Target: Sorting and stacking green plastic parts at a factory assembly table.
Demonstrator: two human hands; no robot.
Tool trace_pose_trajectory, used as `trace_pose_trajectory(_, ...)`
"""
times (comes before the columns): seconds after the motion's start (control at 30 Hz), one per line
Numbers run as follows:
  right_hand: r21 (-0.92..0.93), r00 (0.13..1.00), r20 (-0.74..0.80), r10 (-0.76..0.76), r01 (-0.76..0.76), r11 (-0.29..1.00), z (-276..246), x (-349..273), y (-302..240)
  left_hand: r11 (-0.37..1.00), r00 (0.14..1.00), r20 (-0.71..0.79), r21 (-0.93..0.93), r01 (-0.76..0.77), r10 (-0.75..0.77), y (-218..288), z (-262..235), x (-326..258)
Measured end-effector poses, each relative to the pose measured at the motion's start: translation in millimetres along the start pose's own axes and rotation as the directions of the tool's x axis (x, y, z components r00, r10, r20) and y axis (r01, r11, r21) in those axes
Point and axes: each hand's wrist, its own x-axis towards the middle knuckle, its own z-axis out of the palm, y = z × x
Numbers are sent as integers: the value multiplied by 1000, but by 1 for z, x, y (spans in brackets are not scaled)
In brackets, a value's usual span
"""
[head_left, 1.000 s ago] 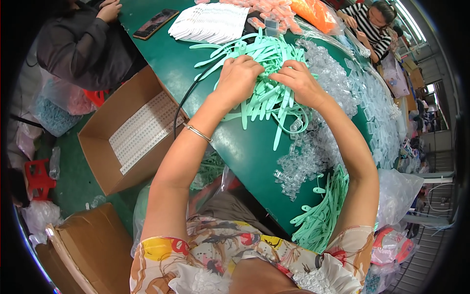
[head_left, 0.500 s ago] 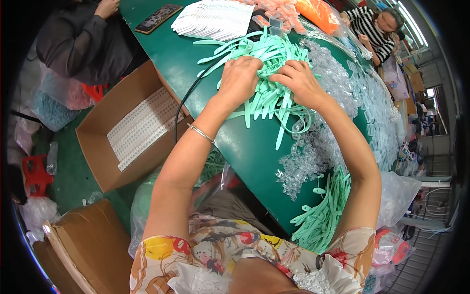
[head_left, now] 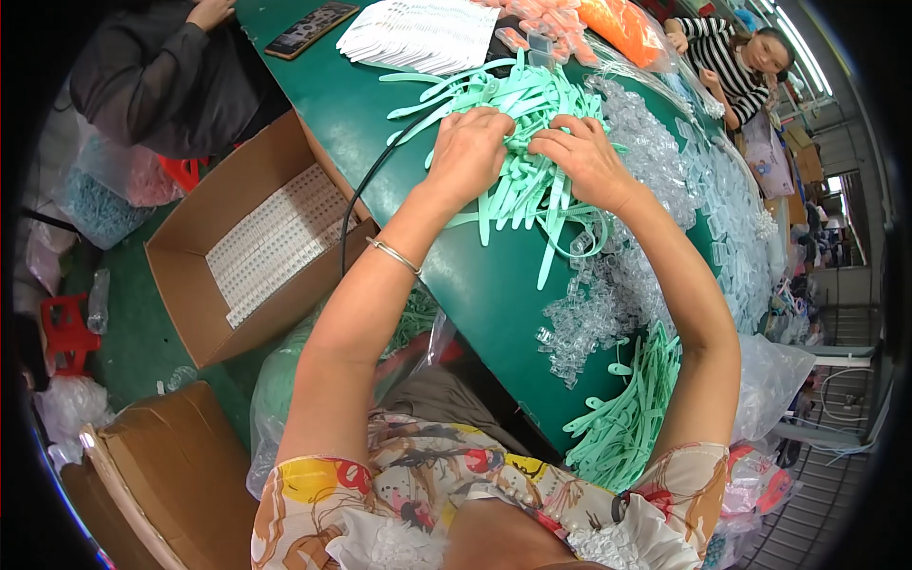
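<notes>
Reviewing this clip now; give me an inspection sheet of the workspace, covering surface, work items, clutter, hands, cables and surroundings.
Surface: green table, heavily covered.
Work items: pile of mint-green straps at the hands; second strap bunch near the table's lower edge; clear plastic pieces heaped alongside.
Clutter: phone, white cards and an orange bag at the far side.
Hands: left hand and right hand both at the pile; exact grip hidden.
Cables: black cable crosses the table edge; upper end lost at the pile.
Surroundings: cardboard box holding white sheets, red stool, two other people nearby.
</notes>
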Motion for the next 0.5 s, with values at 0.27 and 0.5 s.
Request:
trace_pose_trajectory(0.27,53,999,-39,-12,14,998,5,-8,4,1000,1000,-16,-12,-15,15,-3,2,-3)
trace_pose_trajectory(0.5,20,998,-69,-13,14,1000,3,-4,-5,1000,999,-32,-8,-15,14,-5,4,-4)
